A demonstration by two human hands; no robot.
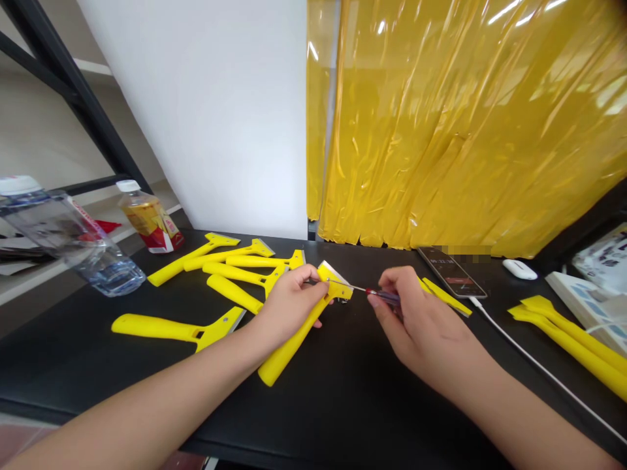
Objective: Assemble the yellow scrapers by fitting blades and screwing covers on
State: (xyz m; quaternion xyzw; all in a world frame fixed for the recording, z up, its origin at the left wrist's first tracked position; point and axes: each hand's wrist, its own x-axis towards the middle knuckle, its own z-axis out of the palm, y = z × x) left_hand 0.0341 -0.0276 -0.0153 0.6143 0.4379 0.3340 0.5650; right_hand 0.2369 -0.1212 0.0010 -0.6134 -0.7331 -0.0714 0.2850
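Observation:
My left hand (297,297) grips a yellow scraper (294,349) near its head, thumb and fingers pinched at the neck. The scraper's handle slants down to the left, and its wide head with the blade edge points up and right. In my right hand (411,307) is a screwdriver (385,297) with a red and dark handle. Its thin metal shaft runs left to the scraper's head, where the tip meets or nearly meets a screw; I cannot tell which. Left of my left hand lie several more yellow scrapers (157,328) on the black table (353,398).
A large clear water bottle (93,248) and a smaller drink bottle (149,219) stand at the left. Right of my right hand are thin yellow pieces (445,297), a phone (455,271) with a white cable (529,362), a white earbud case (519,269) and yellow scraper parts (573,339).

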